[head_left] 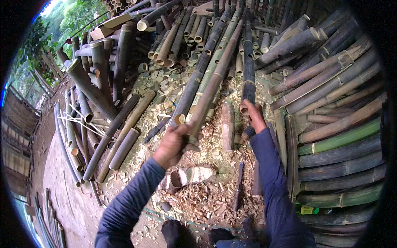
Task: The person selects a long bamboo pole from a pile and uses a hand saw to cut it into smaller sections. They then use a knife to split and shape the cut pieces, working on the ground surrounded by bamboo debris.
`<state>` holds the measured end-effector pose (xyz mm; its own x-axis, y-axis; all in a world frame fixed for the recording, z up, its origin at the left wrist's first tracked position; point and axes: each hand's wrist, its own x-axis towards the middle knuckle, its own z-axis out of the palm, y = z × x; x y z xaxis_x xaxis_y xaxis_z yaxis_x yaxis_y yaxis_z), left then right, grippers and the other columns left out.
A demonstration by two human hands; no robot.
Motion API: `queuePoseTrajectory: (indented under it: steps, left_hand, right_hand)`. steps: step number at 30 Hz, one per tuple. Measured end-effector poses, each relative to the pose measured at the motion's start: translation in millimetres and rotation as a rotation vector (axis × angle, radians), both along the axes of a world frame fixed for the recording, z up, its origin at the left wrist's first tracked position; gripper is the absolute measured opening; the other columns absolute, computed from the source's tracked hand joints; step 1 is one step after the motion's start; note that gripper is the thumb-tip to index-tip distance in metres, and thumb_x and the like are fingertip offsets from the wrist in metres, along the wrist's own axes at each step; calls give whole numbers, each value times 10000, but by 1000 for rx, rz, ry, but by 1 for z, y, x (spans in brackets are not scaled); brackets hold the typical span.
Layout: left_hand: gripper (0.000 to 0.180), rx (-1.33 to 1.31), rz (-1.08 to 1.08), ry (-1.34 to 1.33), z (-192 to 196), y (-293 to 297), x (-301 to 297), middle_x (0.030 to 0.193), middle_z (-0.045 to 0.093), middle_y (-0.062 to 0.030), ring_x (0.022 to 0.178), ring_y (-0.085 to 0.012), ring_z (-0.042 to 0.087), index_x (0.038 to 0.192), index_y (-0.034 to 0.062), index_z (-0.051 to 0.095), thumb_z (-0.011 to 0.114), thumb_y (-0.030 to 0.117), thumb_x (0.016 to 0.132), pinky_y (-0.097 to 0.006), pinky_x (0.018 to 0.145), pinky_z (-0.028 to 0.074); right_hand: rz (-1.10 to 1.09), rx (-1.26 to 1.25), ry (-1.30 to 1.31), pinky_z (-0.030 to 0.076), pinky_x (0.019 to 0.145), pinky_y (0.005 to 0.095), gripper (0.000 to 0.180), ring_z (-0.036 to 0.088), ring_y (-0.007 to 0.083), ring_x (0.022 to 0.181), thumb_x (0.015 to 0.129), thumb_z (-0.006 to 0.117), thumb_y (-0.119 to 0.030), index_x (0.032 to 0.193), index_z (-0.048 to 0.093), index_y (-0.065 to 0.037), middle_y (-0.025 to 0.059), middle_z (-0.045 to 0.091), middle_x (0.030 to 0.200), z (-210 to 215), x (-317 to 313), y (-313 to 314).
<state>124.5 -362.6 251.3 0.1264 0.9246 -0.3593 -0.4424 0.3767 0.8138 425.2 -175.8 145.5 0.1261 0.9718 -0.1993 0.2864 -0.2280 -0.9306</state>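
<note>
My left hand [173, 142] is wrapped round the near end of a long brownish bamboo pole [215, 84], which slants away to the far middle. At the near open end of a dark bamboo pole [248, 62], my right hand [254, 116] grips the rim, its fingers partly hidden. Two more long poles lie left of the brownish one: a dark pole [194, 82] and a greenish pole with holes cut in it [213, 62]. Between my hands a worn wooden block [228, 128] sits among the chips. A narrow dark tool [238, 186] lies on the ground nearer to me.
Cut bamboo lengths are stacked along the right side [339, 161]. More sections lean and lie at the left [120, 136] and far back. Wood chips [211, 198] cover the ground around a chopped log [190, 177]. A green-capped bottle [308, 210] rests by the right stack.
</note>
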Motion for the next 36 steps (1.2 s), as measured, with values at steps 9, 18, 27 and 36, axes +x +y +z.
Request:
queuePoseTrajectory:
  steps: [9, 18, 27, 36]
  left_hand:
    - [435, -60, -179, 400, 39, -129, -68, 986, 658, -111, 837, -206, 661, 1185, -62, 593, 766, 236, 921, -365, 724, 587]
    - [622, -52, 30, 1171, -5, -290, -99, 819, 567, -104, 761, -283, 599, 1110, 52, 566, 938, 252, 653, -407, 672, 481]
    - [654, 35, 197, 1001, -16, -294, -79, 1188, 661, -159, 1035, -302, 666, 1308, 3, 563, 857, 262, 785, -415, 895, 525]
    - [449, -115, 11, 612, 5, -298, -128, 943, 719, -97, 884, -160, 638, 1150, -88, 685, 807, 244, 875, -318, 838, 500]
  right_hand:
    - [605, -209, 693, 568, 831, 305, 393, 658, 156, 1026, 971, 654, -345, 1238, 669, -57, 101, 652, 1225, -29, -82, -276]
    - [678, -991, 797, 509, 869, 373, 491, 623, 167, 1034, 869, 788, -441, 1198, 675, -94, 46, 666, 1155, -62, -242, -511]
    - [1235, -957, 594, 502, 843, 316, 400, 576, 161, 1104, 991, 615, -301, 1293, 536, -51, 112, 612, 1258, -84, -239, -528]
    - [708, -871, 704, 483, 951, 445, 523, 537, 190, 1238, 942, 714, -354, 1361, 477, -148, 37, 564, 1313, -86, -175, -404]
